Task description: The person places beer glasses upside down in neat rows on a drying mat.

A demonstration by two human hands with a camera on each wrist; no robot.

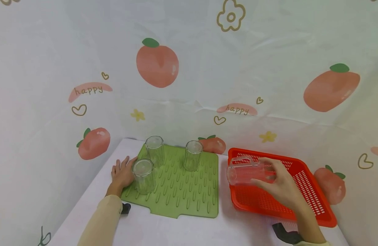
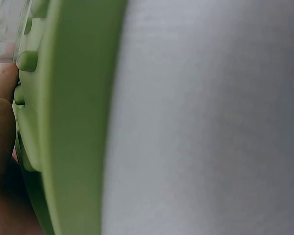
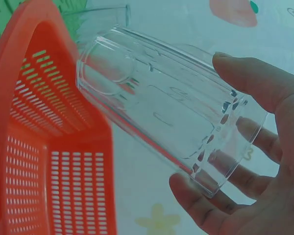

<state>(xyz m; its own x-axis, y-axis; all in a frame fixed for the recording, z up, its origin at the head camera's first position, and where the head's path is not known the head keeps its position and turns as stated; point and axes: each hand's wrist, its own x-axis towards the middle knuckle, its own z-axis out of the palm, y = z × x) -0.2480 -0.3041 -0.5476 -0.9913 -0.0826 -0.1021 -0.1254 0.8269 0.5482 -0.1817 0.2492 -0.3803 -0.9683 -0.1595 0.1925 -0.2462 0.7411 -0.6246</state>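
My right hand (image 1: 282,188) grips a clear glass mug (image 1: 245,173) by one end, fingers and thumb round it. The mug lies tilted on its side above the red basket (image 1: 301,162), its handle upward. In the right wrist view the thumb and fingertips press on the thicker end of the mug (image 3: 157,103). On the left, my left hand (image 1: 123,173) rests at the left edge of a green ridged mat (image 1: 189,196), fingers spread. Close to its fingers stands a clear glass (image 1: 144,177). The left wrist view shows mostly the mat's edge (image 2: 78,117).
Two more clear glasses stand toward the mat's back: one glass (image 1: 155,152) at the left, another glass (image 1: 193,156) right of centre. A white table (image 1: 182,232) carries mat and basket. A fruit-printed white sheet (image 1: 189,68) hangs behind and at both sides.
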